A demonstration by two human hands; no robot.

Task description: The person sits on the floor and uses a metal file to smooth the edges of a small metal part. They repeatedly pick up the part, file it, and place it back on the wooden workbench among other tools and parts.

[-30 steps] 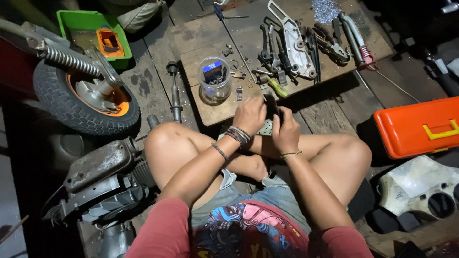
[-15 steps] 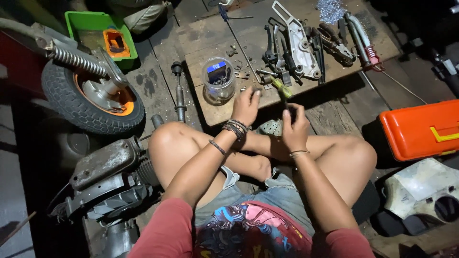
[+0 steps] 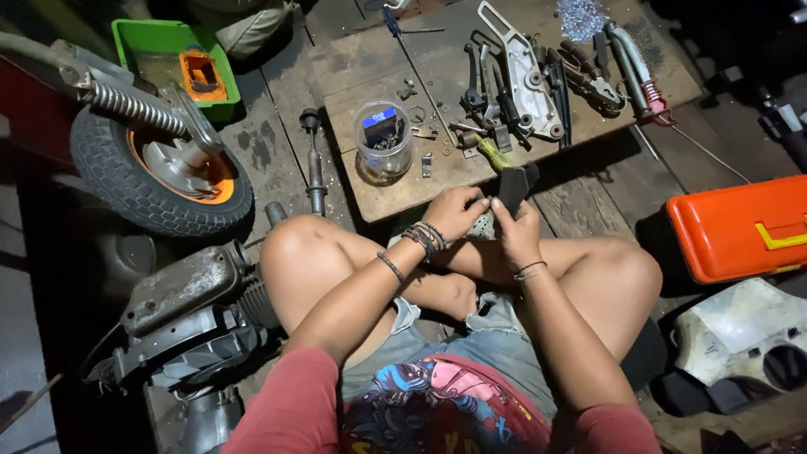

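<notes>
I sit cross-legged on a wooden plank floor. My right hand (image 3: pixel 517 229) grips a small black part (image 3: pixel 514 187) held up in front of my shins. My left hand (image 3: pixel 456 212) pinches the same part from its left side, and a pale speckled object (image 3: pixel 482 225) shows between the two hands. Just beyond them lies a wooden board (image 3: pixel 403 189) carrying a clear plastic jar (image 3: pixel 384 141) of small hardware, loose bits, a metal bracket (image 3: pixel 530 80) and several dark hand tools (image 3: pixel 487 92).
A small wheel with an orange rim (image 3: pixel 164 172) and a spring shock (image 3: pixel 134 109) lie at left beside a green tray (image 3: pixel 172 42). A grimy engine block (image 3: pixel 185 324) sits by my left knee. An orange toolbox (image 3: pixel 740 227) and a white plastic panel (image 3: pixel 744 332) are at right.
My view has shifted slightly. Both hands stayed together over my shins, and the black part now sticks up higher between them.
</notes>
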